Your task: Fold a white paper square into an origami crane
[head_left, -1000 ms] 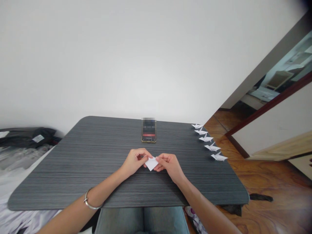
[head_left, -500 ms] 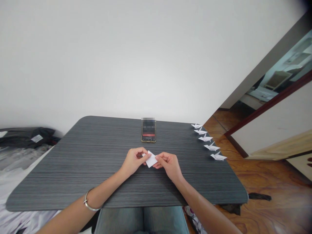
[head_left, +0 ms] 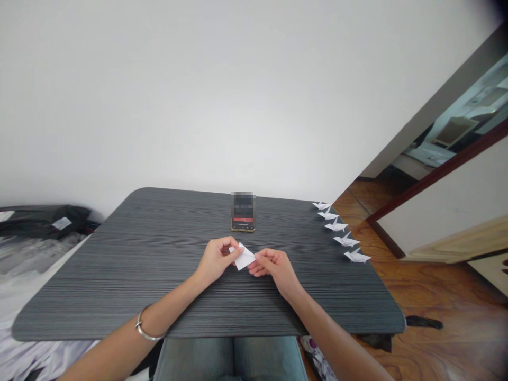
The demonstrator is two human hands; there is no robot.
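I have a small white piece of folded paper [head_left: 245, 259] pinched between my two hands, just in front of me over the dark wood-grain tabletop [head_left: 119, 286]. Taking that paper as the centre of a clock, my left hand [head_left: 217, 259] grips its edge near nine, thumb on top and fingers curled beneath, and my right hand [head_left: 278, 270] has thumb and forefinger closed on the corner at three. Whether my fingertips meet underneath, I cannot tell.

Five origami cranes stand in a row along the table's edge, from two o'clock round to three, the nearest crane [head_left: 357, 256] lined up with the rest; those five look complete, wings spread. The piece I hold seems only part-folded: it is compact and flat, with a crease or flap near its upper edge, and no wings, neck or tail show on it. By my judgement most of its shaping remains undone, though the inner layers are too small to make out. At twelve, just beyond my hands, lies a smartphone [head_left: 243, 219].
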